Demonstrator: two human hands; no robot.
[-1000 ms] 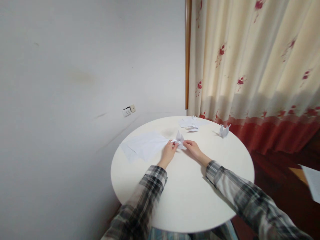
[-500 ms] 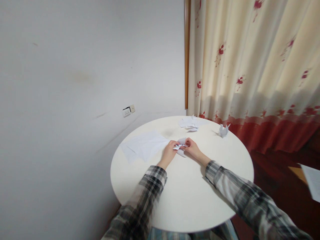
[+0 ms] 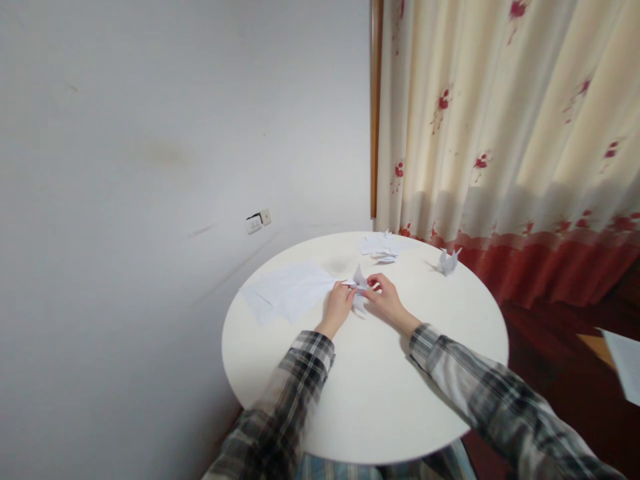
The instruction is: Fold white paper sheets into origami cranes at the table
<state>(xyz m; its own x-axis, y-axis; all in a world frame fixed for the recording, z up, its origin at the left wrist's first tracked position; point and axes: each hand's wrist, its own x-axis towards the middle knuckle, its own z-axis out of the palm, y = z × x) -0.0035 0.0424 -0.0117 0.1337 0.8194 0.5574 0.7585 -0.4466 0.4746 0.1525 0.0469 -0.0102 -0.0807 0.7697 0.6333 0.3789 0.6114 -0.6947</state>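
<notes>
A small white paper crane [image 3: 359,277] is between my two hands over the middle of the round table, one wing pointing up and another toward me. My left hand [image 3: 339,304] pinches its left side with fingers and thumb. At its right side, my right hand [image 3: 387,299] has its fingers curled, with the thumb and fingertips at the paper; exactly where they press is too small to make out. A second folded paper crane [image 3: 449,262] stands by itself near the table's right rear edge.
White paper sheets [image 3: 290,288] lie on the round white table [image 3: 380,400] at left. Farther back are more sheets [image 3: 369,245] and folded paper pieces [image 3: 386,256]. A wall with a socket [image 3: 253,225] borders the left, a curtain [image 3: 460,133] the far right side.
The paper crane has turned between my hands, and its far wing now stands more upright. My right hand's fingers have loosened and spread slightly. My left hand keeps its pinch.
</notes>
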